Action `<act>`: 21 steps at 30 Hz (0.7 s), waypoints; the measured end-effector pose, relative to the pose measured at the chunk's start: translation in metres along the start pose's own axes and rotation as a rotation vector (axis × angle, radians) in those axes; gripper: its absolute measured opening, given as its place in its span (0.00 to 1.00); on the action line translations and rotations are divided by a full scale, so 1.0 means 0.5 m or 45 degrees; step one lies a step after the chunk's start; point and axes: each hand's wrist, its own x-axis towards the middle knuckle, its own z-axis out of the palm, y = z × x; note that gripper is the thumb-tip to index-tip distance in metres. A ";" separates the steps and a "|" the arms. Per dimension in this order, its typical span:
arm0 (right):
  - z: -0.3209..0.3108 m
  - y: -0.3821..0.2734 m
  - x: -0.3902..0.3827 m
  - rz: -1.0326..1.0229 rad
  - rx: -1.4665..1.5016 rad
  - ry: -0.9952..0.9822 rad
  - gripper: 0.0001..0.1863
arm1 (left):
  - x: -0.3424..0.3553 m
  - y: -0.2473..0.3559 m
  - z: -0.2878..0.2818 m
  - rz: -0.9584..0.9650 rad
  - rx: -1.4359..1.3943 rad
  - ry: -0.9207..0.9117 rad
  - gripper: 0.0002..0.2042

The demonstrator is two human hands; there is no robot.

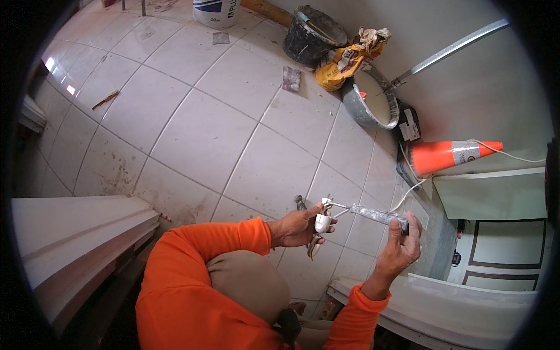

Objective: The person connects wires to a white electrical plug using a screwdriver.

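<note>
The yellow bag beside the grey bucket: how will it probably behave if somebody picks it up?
The yellow bag is probably floppy, since its far end looks crumpled. If lifted by that loose end, it may sag or fold. Its weight is hard to judge, as the contents are hidden.

Left fingers (311,213) hold a white part (322,224), right fingers (415,228) apparently a grey-coated handle (375,214).

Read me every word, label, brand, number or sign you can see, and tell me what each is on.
Printed wording isn't copied here, only located.
White bucket: dark lettering and a small number, cut off by the picture's top edge.
Yellow bag: dark print, broken up by creases.
Orange cone: marks on its silver band, too small to read.
White label beside the grey tub: too small to read.
</note>
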 end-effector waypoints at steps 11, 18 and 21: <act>0.010 -0.002 -0.001 0.027 0.259 0.039 0.22 | 0.003 0.002 -0.006 -0.015 0.015 -0.012 0.19; 0.016 0.006 0.006 -0.129 0.247 0.119 0.21 | 0.007 0.003 -0.012 -0.008 -0.006 -0.082 0.19; 0.005 -0.023 0.012 0.057 0.165 0.065 0.21 | 0.000 0.006 0.000 -0.016 0.006 0.037 0.19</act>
